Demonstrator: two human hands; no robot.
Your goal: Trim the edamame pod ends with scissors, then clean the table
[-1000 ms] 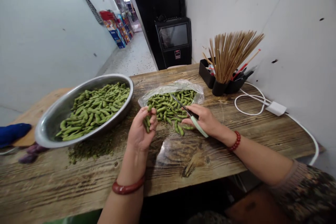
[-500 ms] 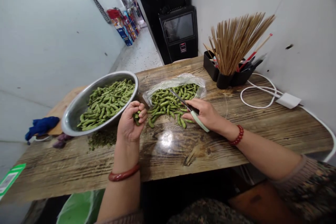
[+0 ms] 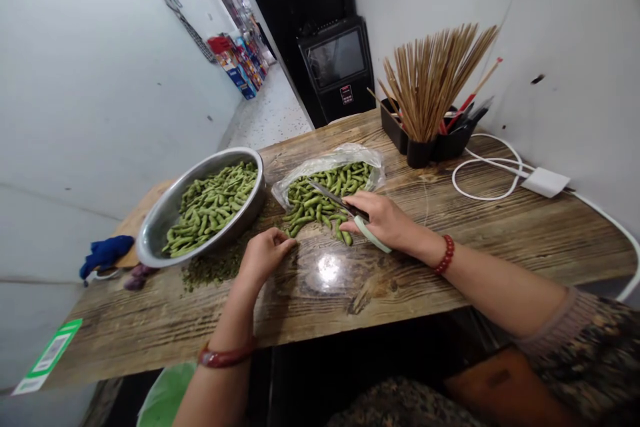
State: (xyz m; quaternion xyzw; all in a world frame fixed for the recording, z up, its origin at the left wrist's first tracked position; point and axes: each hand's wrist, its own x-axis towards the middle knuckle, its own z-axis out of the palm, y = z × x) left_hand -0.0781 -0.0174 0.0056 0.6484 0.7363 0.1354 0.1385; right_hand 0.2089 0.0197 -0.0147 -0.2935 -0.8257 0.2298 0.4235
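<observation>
My left hand [image 3: 267,255] is palm down low over the table in front of the basin, fingers curled in and thumb pressed against them. What lies inside them is hidden. My right hand [image 3: 377,219] grips scissors [image 3: 330,196] with pale green handles, the dark blades pointing up and left over a pile of edamame pods [image 3: 313,207]. These pods spill from a clear plastic bag [image 3: 300,165] onto the wood. To the left a tilted metal basin [image 3: 150,240] holds many more pods [image 3: 215,207].
Small green trimmings [image 3: 210,270] lie below the basin. A black holder [image 3: 420,152] with wooden sticks and pens stands at the back right. A white adapter and cable [image 3: 545,181] lie on the right. A blue cloth [image 3: 107,255] is at far left, and a green bin [image 3: 165,397] sits below the table.
My left hand, which was palm up with edamame pods in its curled fingers, has turned palm down and lowered toward the table. The scissors stay in my right hand; the view has shifted slightly.
</observation>
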